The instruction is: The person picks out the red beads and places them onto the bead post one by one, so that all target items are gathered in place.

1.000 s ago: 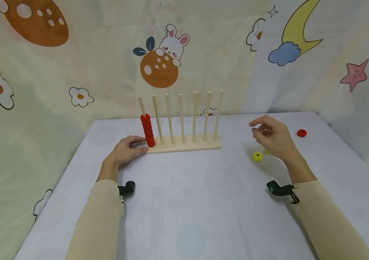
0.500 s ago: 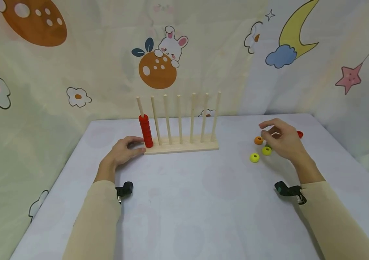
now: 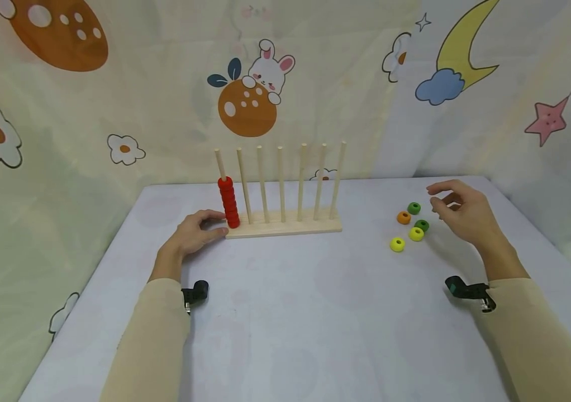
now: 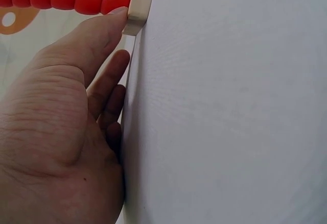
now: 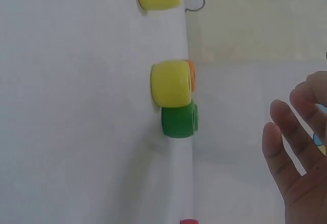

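Note:
A wooden peg rack (image 3: pixel 290 226) stands at the back of the table, with several upright pegs on a flat base. Red beads (image 3: pixel 229 202) are stacked on its leftmost peg. My left hand (image 3: pixel 196 231) holds the base's left end; in the left wrist view its thumb (image 4: pixel 104 32) presses the end beside the lowest bead. Above the table at right, my right hand (image 3: pixel 464 215) hovers with loosely bent fingers and nothing between them. Left of it lie two yellow beads (image 3: pixel 397 244), an orange bead (image 3: pixel 403 218) and two green beads (image 3: pixel 421 225).
At the bottom edge of the right wrist view shows a bit of a red bead (image 5: pixel 189 221), which my hand hides in the head view. A printed cloth (image 3: pixel 175 111) hangs behind the white table (image 3: pixel 290 312).
My right hand has moved to the right, uncovering the green, orange and yellow beads and covering the red one on the table. The left hand stays at the rack.

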Motion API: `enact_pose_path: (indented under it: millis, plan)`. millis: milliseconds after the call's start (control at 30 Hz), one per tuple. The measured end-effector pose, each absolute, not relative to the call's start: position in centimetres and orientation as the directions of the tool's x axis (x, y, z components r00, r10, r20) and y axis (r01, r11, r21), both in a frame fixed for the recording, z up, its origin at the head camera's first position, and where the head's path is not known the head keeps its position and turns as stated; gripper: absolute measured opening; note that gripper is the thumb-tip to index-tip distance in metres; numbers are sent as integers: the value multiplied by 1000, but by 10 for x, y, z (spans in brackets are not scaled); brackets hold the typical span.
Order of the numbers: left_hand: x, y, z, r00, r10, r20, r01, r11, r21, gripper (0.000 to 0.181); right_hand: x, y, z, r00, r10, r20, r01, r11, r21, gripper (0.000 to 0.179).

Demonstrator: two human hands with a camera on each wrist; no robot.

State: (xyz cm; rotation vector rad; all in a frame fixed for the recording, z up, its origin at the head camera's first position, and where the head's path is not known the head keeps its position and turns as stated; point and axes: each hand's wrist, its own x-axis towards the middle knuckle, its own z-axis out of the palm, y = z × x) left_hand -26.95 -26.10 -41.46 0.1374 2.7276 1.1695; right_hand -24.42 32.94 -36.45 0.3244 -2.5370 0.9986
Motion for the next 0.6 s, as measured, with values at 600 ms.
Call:
enact_pose_path:
  millis: [600]
  plan:
    - [-270, -261, -415, -980, 145, -133, 4, 689, 725, 52, -247, 367, -381, -983, -37, 181, -132, 827, -547, 51]
